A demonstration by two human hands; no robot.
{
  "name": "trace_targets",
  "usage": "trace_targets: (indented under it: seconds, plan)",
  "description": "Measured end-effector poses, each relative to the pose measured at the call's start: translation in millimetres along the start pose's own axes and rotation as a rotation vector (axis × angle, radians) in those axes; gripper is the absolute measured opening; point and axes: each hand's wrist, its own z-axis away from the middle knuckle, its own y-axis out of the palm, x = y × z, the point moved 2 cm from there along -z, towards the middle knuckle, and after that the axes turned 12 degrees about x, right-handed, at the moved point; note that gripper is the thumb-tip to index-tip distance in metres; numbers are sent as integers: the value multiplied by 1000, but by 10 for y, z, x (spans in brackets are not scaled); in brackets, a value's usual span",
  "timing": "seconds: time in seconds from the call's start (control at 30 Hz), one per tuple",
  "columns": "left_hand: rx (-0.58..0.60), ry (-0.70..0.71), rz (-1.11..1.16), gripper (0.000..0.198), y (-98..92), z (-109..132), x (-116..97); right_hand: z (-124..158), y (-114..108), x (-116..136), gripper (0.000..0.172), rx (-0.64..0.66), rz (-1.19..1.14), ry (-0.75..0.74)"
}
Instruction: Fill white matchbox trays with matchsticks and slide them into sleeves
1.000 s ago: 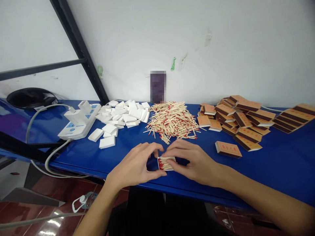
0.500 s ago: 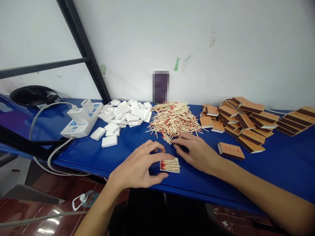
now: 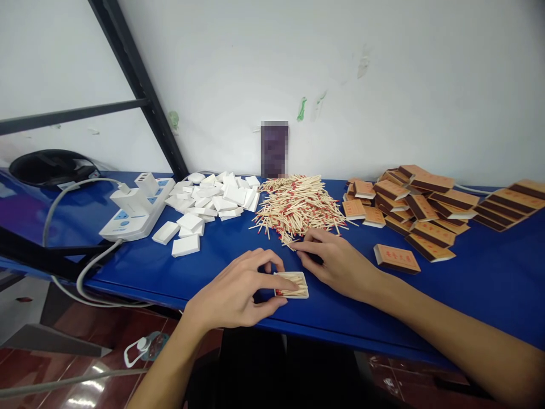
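While the left hand (image 3: 238,288), loosely spread, reaches over matches (image 3: 297,279) in the white tray (image 3: 298,296) on the table (image 3: 232,238), the half-curled right hand (image 3: 336,260) meets the match pile (image 3: 304,207), its hold unclear.

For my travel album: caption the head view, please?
Left hand at a tray of matches, right hand by the match pile.

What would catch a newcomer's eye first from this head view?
Probably the big heap of red-tipped matchsticks at the back middle of the blue table, with white matchbox trays piled to its left and orange-brown matchboxes to its right. Nearer the front edge, the left hand has a finger over a match-filled tray, while the right hand has its fingertips by the heap's near edge.
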Motion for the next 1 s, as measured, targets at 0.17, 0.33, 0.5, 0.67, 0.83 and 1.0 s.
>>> trace_targets:
  seconds: [0.17,0.33,0.5,0.67,0.83,1.0]
  plan:
    - [-15,-5,40,16,4,2,-9,46,-39,8,21,-7,-16,-22]
    - [-29,-16,47,23,-1,-1,-12,53,-44,8,19,-39,-63,-82]
    - [-33,-66,31,34,-13,-4,-14,34,-31,-4,15,-67,-112,-132]
    - [-96,-150,31,46,-35,-3,4,43,-62,-11,17,-64,-106,-157]
    - [-116,-205,-15,43,-49,-4,25,38,-68,-16,24,-54,-96,-97]
    - [-81,-236,-59,51,-41,-6,11,2,-48,16,29,-9,-33,-77]
